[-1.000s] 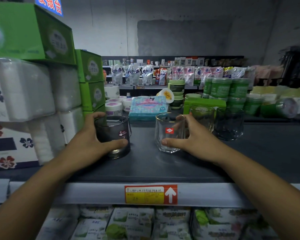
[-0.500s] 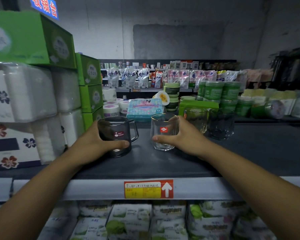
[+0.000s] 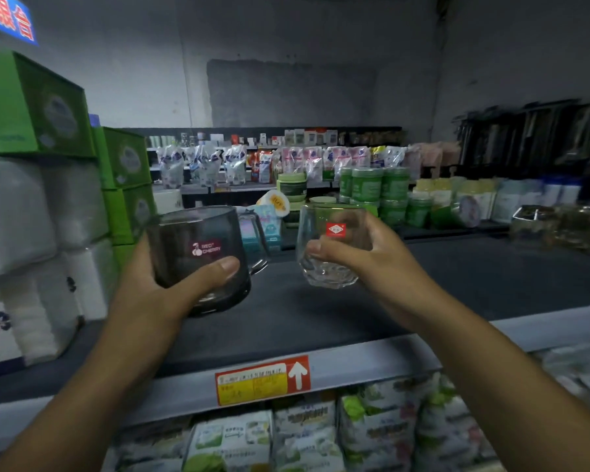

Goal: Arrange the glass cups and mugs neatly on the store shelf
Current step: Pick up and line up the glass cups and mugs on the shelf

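Note:
My left hand (image 3: pixel 157 294) grips a smoky grey glass mug (image 3: pixel 198 233) with a red cherry label, its handle pointing right. The mug is tilted slightly and held above the dark shelf surface (image 3: pixel 457 277). My right hand (image 3: pixel 365 257) holds a clear glass cup (image 3: pixel 331 274) with a red sticker, thumb across its front, also raised off the shelf. The two glasses are apart, about a hand's width between them.
White tissue packs (image 3: pixel 21 233) and green boxes (image 3: pixel 123 158) are stacked on the left of the shelf. Green jars (image 3: pixel 372 189) and pouches stand behind. Blurred glassware (image 3: pixel 539 226) sits at the far right. A red and yellow price label (image 3: pixel 263 379) marks the shelf's front edge.
Both hands have lifted their glasses off the shelf and drawn them toward me. The view has shifted, so the two other glasses beside my right hand no longer show there.

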